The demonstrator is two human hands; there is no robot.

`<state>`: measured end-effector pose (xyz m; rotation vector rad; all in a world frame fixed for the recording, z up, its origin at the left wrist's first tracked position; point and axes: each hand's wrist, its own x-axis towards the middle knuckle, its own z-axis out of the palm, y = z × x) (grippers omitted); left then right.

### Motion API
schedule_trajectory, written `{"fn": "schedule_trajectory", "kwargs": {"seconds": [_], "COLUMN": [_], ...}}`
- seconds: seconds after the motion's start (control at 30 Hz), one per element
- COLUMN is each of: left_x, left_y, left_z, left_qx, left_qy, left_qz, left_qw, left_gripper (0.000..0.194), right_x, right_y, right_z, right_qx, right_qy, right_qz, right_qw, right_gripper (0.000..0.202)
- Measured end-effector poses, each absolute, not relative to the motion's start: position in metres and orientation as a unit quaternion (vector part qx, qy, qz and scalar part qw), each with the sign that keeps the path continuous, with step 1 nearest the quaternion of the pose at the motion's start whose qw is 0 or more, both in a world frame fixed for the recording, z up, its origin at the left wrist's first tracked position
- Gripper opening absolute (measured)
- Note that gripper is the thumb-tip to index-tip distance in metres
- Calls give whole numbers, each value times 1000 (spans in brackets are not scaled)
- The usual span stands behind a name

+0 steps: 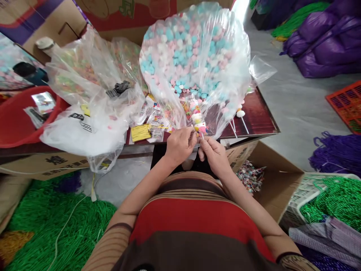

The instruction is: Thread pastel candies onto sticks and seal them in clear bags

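Observation:
Both hands meet at the table's front edge, at the lower end of a marshmallow lollipop point(198, 119) in a clear wrapper. Its colourful pieces point away from me, and a bit of white stick shows between my fingers. My left hand point(180, 146) pinches the wrapper's bottom from the left. From the right, my right hand point(213, 153) has thumb and fingers closed on the stick end. Whether a tie is in my fingers is too small to tell. Just behind lies a large clear bag of pink, blue and white marshmallows point(183, 49). Yellow twist ties point(141, 133) lie left of my hands.
Unwrapped marshmallow sticks point(240, 113) lie to the right on the dark red table point(261, 113). Printed wrappers point(156, 120), a white plastic bag point(87, 130) and a red basin point(17, 139) are leftward. Below right, a cardboard box point(278, 180) holds many finished lollipops point(251, 176).

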<state>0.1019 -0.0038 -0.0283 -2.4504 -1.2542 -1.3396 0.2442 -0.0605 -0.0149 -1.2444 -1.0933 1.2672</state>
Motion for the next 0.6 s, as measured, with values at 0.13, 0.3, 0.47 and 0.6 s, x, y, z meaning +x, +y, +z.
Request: {"fn": "schedule_trajectory", "kwargs": {"seconds": [0.13, 0.3, 0.47, 0.6], "left_x": [105, 106, 110, 109], "left_y": [-5, -8, -14, -12], "left_z": [-24, -20, -19, -17], "left_qx": [-790, -762, -730, -659], "left_qy": [-418, -455, -467, -470], "left_qz": [-449, -441, -446, -449], "left_qw": [-3, -132, -222, -379], "left_gripper": [9, 8, 5, 8], "right_x": [245, 243, 242, 243], "right_y": [-62, -62, -59, -58], "right_z": [-12, -16, -15, -11], "right_qx": [-522, -518, -541, -534], "right_qy": [-526, -513, -479, -459], "right_qz": [456, 455, 430, 463], "right_qw": [492, 512, 541, 539], "right_gripper": [50, 48, 45, 47]}}
